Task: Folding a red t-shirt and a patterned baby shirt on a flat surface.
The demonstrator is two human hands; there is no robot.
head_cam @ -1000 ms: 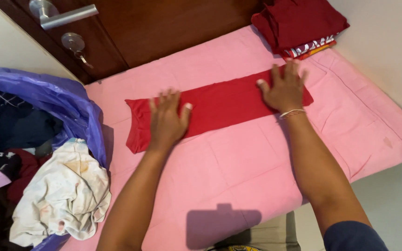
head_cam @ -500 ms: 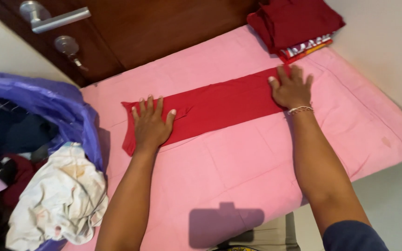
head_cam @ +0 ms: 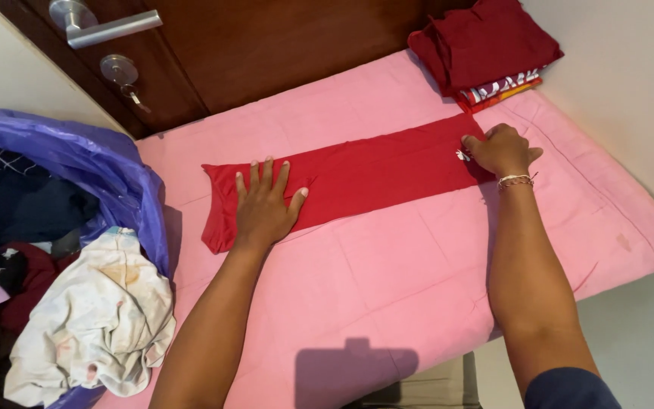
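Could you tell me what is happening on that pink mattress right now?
A person has a red garment, folded into a long strip, laid across the pink mattress. The left hand presses flat near one end; the right hand pinches the other end. Folded clothes sit beyond, a purple laundry bag alongside.

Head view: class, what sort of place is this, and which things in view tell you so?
Probably a room at home, perhaps a bedroom: a pink mattress lies by a wooden door, folded clothes sit on its corner, and a purple bag holds laundry.
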